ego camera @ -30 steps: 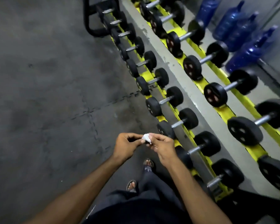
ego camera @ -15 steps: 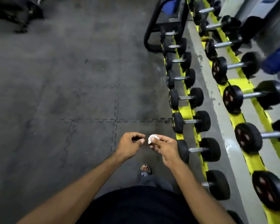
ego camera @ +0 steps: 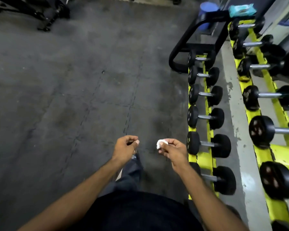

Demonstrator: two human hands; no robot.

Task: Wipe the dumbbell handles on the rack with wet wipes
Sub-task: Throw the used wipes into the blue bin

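A balled wipe (ego camera: 160, 144) is pinched between thumb and fingertips of the right hand (ego camera: 173, 151), near the rack (ego camera: 201, 158); the left hand (ego camera: 123, 148) is curled, nothing seen in it. No dumbbell handle (ego camera: 207, 144) is touched; how many are already wiped cannot be told

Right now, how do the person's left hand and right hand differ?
The right hand pinches a crumpled white wet wipe; the left hand curls its fingers around nothing visible. The right hand is next to the yellow dumbbell rack; the left hand is over the dark rubber floor. Both are held out front, clear of the rack.
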